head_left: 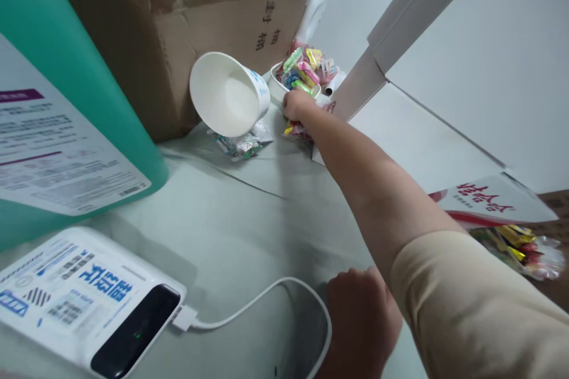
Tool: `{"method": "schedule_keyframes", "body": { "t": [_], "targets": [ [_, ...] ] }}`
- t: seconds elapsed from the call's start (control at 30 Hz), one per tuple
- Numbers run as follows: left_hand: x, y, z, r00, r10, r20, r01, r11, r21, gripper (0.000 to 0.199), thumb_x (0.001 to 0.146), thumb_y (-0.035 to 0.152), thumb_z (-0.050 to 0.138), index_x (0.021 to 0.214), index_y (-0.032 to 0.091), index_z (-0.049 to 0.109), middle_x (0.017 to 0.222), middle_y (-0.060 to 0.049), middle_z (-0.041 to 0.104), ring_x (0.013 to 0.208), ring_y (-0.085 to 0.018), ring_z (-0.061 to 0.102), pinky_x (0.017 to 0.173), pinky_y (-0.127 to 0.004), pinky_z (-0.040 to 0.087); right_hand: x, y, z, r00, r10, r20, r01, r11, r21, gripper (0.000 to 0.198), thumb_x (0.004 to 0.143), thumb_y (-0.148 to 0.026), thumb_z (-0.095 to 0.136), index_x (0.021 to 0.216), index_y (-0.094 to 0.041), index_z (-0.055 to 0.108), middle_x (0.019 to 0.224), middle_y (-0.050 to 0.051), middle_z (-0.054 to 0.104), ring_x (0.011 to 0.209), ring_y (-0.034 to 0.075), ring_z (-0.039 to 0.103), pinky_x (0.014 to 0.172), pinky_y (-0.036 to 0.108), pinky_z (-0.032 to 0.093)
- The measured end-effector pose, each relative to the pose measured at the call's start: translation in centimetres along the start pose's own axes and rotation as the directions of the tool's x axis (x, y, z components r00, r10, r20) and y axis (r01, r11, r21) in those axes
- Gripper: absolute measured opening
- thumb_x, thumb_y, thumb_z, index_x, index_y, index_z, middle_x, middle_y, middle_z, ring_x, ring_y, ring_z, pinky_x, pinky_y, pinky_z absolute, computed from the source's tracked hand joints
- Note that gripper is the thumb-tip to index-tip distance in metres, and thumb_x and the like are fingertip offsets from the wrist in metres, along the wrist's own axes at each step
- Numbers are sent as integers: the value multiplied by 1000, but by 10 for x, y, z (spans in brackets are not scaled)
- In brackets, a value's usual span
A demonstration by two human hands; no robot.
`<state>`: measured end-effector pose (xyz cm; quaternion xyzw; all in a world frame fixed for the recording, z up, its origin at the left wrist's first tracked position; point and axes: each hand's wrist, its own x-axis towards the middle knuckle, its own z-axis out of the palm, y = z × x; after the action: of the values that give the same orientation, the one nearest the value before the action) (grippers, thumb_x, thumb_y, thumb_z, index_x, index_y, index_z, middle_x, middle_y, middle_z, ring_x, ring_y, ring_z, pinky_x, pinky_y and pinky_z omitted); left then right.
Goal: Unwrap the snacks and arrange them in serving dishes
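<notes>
My right hand [299, 104] reaches far across the surface with its fingers curled in. It is against the near rim of a white bowl [278, 87] heaped with colourful wrapped candies [306, 68]; its fingertips and anything in them are hidden. More wrapped packets [294, 129] lie just below that hand. Left of it, a white paper tub [229, 95] lies tipped, its mouth facing me, with shiny clear packets [244, 145] by its underside. Closed in a fist, my left hand [364, 314] is low in the view beside a white cable [293, 280], partly behind my right arm.
A white power bank [66, 302] with the cable plugged in lies lower left. Behind it stands a large green container [111, 130]. A cardboard box [213, 18] and a white bottle [317, 0] are at the back. White box panels [427, 124] and another candy bag [528, 251] are right.
</notes>
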<state>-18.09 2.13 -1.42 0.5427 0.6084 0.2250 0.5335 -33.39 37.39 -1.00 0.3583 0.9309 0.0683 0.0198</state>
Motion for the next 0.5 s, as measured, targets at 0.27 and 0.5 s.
{"method": "schedule_keyframes", "body": {
  "t": [0.27, 0.5],
  "targets": [
    [-10, 7, 1, 994, 77, -83, -73, 996, 52, 36, 93, 18, 44, 98, 14, 79, 96, -21, 79, 93, -38, 77, 76, -43, 53, -47, -56, -30, 999, -8, 51, 6, 999, 50, 35, 88, -8, 57, 116, -12, 77, 120, 15, 74, 113, 30, 69, 99, 40, 53],
    [-13, 7, 7, 984, 123, -129, -120, 992, 25, 37, 93, 24, 44, 98, 16, 80, 96, -18, 80, 92, -34, 76, 74, -38, 50, -77, -63, -67, 994, 28, -102, -4, 974, 226, 50, 83, 0, 45, 119, -16, 76, 124, 7, 74, 118, 25, 66, 102, 36, 50]
  ]
}}
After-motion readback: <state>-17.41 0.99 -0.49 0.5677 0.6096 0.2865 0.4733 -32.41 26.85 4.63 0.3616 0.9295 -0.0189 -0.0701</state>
